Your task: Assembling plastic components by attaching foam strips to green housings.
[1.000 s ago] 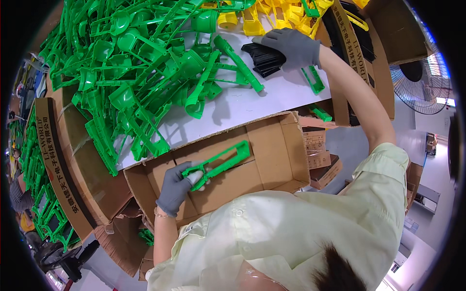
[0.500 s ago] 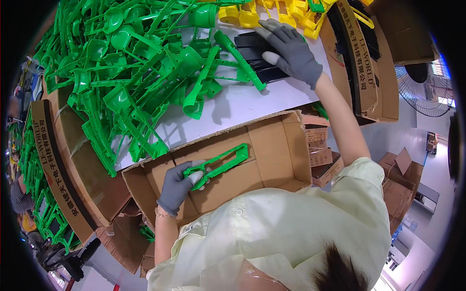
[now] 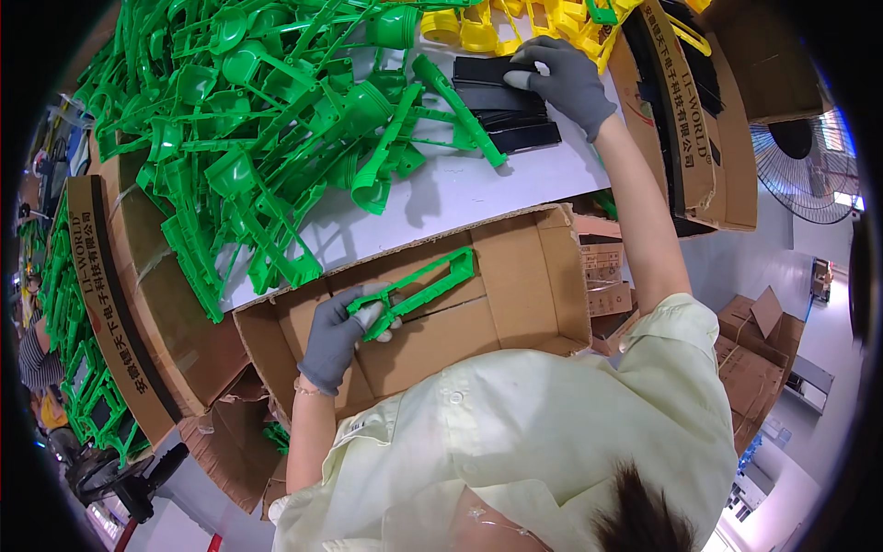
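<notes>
My left hand point(image 3: 333, 339), in a grey glove with pale fingertips, is closed on one end of a green plastic frame point(image 3: 425, 296). The frame is long with an open middle, and it is held at a slant above a cardboard box point(image 3: 538, 276). Farther off, my gloved right hand point(image 3: 572, 90) has its thumb and fingers bent together at the right end of a black strip point(image 3: 486, 70). More flat black strips point(image 3: 501, 99) lie below that one on the white tabletop. The exact contact of the fingertips is partly hidden.
A tangled heap of green plastic parts point(image 3: 244, 115) covers the table's left side. Yellow plastic parts point(image 3: 478, 35) lie at the far edge. An upright cardboard carton point(image 3: 688, 115) stands right of the table, and a fan point(image 3: 805, 161) is beyond it.
My right hand has drawn back to the right over the black strips, its spread fingers now bent together. The strips are more exposed. My left hand, still holding the green frame, has risen slightly.
</notes>
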`<state>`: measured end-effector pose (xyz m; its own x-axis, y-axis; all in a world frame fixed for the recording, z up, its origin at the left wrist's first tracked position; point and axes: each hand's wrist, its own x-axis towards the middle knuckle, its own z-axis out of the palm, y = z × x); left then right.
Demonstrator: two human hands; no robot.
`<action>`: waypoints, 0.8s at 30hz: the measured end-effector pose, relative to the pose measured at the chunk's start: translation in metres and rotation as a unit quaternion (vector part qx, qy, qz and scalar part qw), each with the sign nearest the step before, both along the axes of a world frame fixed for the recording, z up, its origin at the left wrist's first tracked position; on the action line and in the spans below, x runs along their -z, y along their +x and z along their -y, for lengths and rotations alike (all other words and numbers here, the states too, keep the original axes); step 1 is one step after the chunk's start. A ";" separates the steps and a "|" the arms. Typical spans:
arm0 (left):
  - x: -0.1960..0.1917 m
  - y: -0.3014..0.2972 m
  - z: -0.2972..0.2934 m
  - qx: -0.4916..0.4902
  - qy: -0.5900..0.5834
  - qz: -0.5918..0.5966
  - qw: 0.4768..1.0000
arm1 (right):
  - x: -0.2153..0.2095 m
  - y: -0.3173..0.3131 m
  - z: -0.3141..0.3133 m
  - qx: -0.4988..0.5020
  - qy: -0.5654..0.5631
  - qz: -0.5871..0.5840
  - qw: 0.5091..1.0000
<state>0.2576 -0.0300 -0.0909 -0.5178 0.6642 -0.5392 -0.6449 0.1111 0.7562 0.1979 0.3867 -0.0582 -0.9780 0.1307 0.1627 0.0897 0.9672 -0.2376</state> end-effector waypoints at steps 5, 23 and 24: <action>0.001 0.000 -0.005 -0.028 0.018 0.014 0.999 | 0.002 0.015 0.007 0.002 -0.275 -0.132 0.952; 0.008 0.005 0.000 -0.042 0.041 -0.024 0.998 | 0.029 0.172 0.162 -0.050 -0.067 0.186 0.979; 0.007 0.006 0.001 -0.044 0.042 -0.029 0.998 | 0.033 0.173 0.157 -0.050 -0.068 0.186 0.979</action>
<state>0.2639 -0.0311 -0.0978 -0.6056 0.6557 -0.4508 -0.6036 -0.0094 0.7972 0.3712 0.2294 -0.0912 -0.9751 0.0266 -0.2202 0.1008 0.9376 -0.3328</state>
